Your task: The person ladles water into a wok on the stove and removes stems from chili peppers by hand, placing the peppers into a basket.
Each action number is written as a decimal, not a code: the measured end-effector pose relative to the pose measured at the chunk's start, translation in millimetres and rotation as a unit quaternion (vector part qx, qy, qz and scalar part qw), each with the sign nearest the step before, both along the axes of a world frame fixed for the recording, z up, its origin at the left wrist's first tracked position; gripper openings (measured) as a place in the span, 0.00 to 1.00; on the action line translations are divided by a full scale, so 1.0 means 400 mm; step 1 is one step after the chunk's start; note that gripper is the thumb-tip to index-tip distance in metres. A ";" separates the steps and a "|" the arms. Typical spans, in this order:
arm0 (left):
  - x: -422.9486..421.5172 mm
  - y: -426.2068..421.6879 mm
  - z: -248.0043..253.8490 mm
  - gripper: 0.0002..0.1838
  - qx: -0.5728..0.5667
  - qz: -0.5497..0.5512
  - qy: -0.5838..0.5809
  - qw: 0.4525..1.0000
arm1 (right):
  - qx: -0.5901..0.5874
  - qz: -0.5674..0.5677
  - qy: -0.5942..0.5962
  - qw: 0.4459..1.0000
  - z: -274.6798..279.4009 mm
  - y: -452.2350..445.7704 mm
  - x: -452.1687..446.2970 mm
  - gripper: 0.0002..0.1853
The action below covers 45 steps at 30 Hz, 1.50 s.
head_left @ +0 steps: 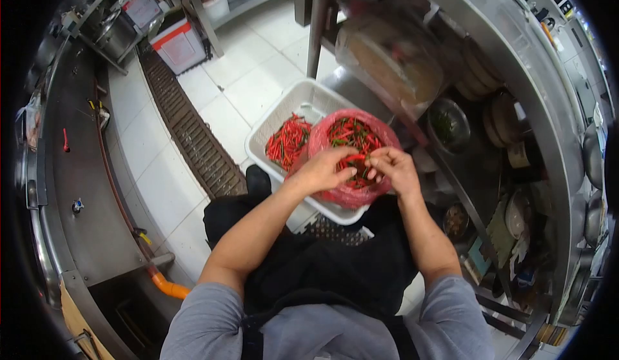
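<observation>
My left hand (324, 169) and my right hand (396, 168) meet over an open pink plastic bag (378, 123) full of red chilies with green stems (348, 130). Between them is a single red chili (353, 158); the left fingers pinch its body, and the right fingertips are closed at its stem end. The bag stands in the right part of a white perforated plastic basket (256, 142). Left of the bag, a loose heap of red chilies (287, 142) lies on the basket's floor. The bag's lower part is partly hidden by my hands.
A steel shelf unit (474, 221) with bowls and a wrapped bundle (387, 57) stands close on my right. A floor drain grate (187, 125) runs along the white tiles to the left, beside a steel counter (97, 205). A red-and-white box (178, 45) sits beyond.
</observation>
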<state>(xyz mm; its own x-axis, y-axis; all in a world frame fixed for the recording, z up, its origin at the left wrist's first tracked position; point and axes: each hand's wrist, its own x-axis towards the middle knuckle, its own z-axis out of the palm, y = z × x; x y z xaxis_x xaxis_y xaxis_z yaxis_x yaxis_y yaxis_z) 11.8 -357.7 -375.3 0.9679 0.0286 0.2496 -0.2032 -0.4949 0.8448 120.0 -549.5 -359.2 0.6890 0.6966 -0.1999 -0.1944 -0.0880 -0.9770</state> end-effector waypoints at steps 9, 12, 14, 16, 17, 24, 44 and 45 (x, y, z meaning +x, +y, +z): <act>0.031 0.008 -0.042 0.09 -0.194 0.029 0.087 0.977 | -0.113 0.056 -0.145 0.981 -0.002 0.005 -0.037 0.11; 0.028 0.003 -0.034 0.09 -0.274 0.005 0.112 0.955 | -0.113 0.066 -0.165 0.978 0.004 0.006 -0.046 0.10; 0.013 0.007 0.008 0.10 -0.382 -0.003 0.193 0.904 | -0.115 0.062 -0.164 0.978 0.009 0.006 -0.050 0.10; 0.009 0.014 0.007 0.09 -0.438 -0.016 0.187 0.879 | -0.113 0.049 -0.173 0.977 0.012 0.009 -0.059 0.09; 0.009 0.013 0.006 0.08 -0.493 -0.023 0.180 0.851 | -0.114 0.041 -0.176 0.977 0.016 0.009 -0.063 0.09; 0.001 0.013 0.017 0.05 -0.587 -0.027 0.217 0.779 | -0.045 0.052 -0.480 0.875 0.041 0.013 -0.069 0.09; 0.011 0.027 0.027 0.06 -0.519 0.045 0.224 0.824 | -0.048 0.061 -0.482 0.873 0.009 0.019 -0.075 0.09; 0.010 0.028 0.028 0.06 -0.518 0.042 0.226 0.824 | -0.054 0.065 -0.480 0.873 0.013 0.017 -0.075 0.09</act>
